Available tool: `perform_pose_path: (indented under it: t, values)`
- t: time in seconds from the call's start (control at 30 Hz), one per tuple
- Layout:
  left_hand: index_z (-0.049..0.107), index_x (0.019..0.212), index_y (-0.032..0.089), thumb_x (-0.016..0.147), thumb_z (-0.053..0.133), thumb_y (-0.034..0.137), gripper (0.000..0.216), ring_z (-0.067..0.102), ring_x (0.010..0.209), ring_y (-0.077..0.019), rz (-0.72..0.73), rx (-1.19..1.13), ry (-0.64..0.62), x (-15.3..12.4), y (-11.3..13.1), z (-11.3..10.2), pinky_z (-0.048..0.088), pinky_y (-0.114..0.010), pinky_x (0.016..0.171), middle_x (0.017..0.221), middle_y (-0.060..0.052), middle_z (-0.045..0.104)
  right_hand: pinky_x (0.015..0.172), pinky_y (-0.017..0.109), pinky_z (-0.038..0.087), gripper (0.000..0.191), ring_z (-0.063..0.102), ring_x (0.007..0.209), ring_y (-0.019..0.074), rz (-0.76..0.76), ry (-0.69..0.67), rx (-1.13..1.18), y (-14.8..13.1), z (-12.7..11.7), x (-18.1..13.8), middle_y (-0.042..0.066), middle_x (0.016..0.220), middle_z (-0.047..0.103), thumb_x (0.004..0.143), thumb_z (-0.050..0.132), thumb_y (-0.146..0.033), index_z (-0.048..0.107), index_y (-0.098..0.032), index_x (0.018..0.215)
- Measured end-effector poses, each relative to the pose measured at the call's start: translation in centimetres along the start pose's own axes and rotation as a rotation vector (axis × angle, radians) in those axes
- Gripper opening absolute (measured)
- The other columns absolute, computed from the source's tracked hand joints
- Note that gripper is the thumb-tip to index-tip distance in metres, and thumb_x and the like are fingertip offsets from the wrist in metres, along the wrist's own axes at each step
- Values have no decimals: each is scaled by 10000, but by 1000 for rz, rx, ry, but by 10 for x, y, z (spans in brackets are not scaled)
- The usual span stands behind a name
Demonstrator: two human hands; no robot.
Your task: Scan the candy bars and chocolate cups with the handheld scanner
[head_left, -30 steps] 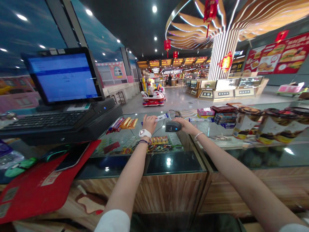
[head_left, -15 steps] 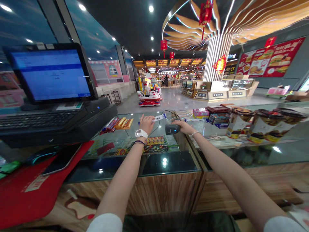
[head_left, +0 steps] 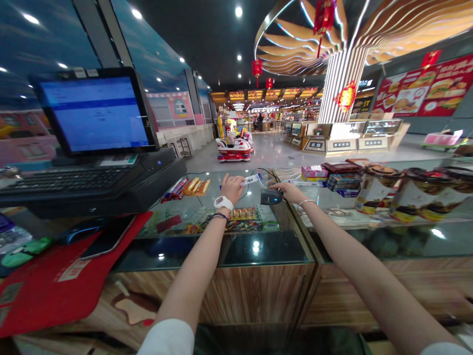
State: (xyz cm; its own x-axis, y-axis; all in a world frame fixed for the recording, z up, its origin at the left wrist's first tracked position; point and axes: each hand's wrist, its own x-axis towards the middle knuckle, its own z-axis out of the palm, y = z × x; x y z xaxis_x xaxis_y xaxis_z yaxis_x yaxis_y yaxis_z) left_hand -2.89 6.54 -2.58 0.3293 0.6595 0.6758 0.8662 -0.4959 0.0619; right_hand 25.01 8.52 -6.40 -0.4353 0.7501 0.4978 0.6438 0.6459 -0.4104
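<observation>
My left hand (head_left: 232, 189), with a white watch on its wrist, is over the glass counter. Its fingers pinch the end of a slim white-and-blue wrapped snack bar (head_left: 252, 179), which points right. Just right of it, my right hand (head_left: 293, 192) holds a black barcode scanner (head_left: 271, 197) with a small blue light lit. The forefinger reaches along the scanner's far side; the other fingers are partly hidden. Beyond this hand, another white-and-blue bar (head_left: 306, 184) lies on the glass.
A monitor (head_left: 98, 116) and keyboard (head_left: 70, 180) stand left, above a phone (head_left: 109, 236) on a red mat (head_left: 81, 291). Wrapped snacks (head_left: 192, 187) lie by my left hand. Stacked boxes (head_left: 343, 182) and tall cups (head_left: 379, 187) line the right side of the glass counter (head_left: 258, 246).
The view has turned slightly left, so everything sits further right. My right hand has shifted a little on the scanner, its forefinger now straighter. My left hand keeps the bar.
</observation>
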Motion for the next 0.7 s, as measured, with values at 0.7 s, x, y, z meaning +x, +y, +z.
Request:
perform_pose_path:
  t: [0.7]
  values:
    - [642,1094,249,910,544,199,214,615,1130,-210,167,-18,-7,0,39,-11,280,-490,1198,1212,-28,699,1112,535,333,122,586,1050,280,-189,342,-145,-54,-1,5,75,1083,686,863,525,-164,575,-255,927]
